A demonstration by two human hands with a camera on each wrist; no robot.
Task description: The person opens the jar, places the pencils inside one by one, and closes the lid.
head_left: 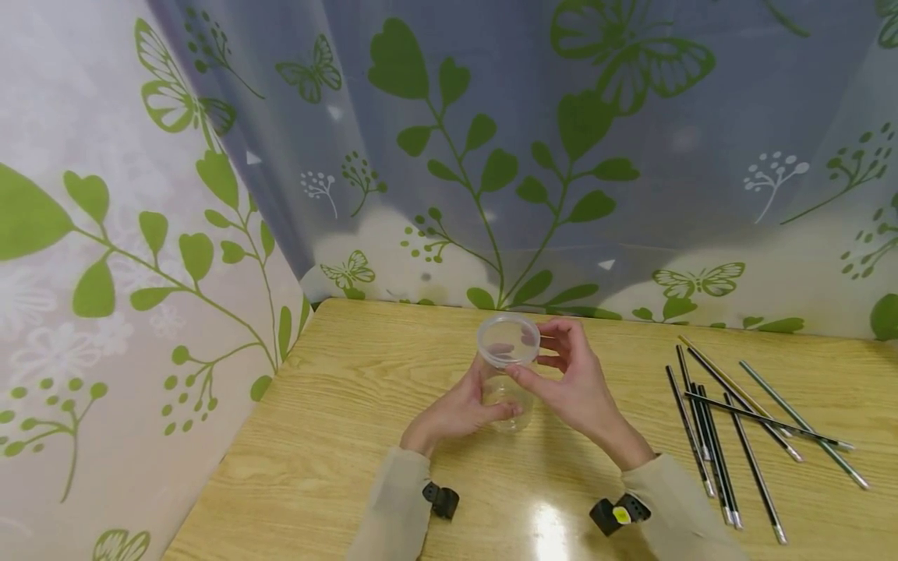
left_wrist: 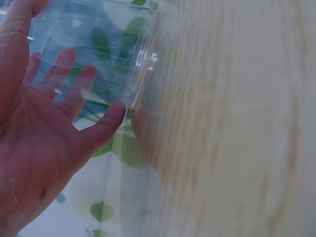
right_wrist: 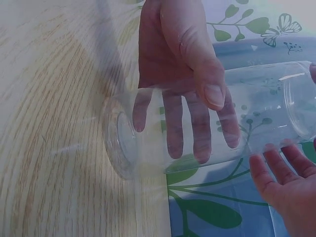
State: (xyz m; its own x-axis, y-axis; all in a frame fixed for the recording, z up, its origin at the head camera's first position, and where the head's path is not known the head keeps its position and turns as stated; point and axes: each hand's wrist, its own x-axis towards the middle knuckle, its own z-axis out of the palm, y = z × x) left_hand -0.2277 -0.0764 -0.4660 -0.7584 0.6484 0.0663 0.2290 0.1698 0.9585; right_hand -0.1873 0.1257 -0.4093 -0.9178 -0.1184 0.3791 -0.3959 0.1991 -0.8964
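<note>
A clear plastic jar (head_left: 507, 389) stands upright over the wooden table, with a pale ring round its top. My left hand (head_left: 459, 401) grips its body from the left, thumb across the near side. Through the clear wall in the right wrist view, the fingers of the left hand (right_wrist: 185, 89) show spread behind the jar (right_wrist: 256, 106). Up at the rim, my right hand (head_left: 571, 378) holds the jar with its thumb in front and its fingers round the far right side. The jar's bottom (right_wrist: 121, 140) is close to the tabletop in the right wrist view.
Several dark pencils (head_left: 754, 460) lie loosely crossed at the right of the wooden table (head_left: 337, 389), among them a green one (head_left: 800, 421) and a yellowish one (head_left: 722, 374). A curtain (head_left: 519, 195) printed with leaves and butterflies hangs behind the table's back edge.
</note>
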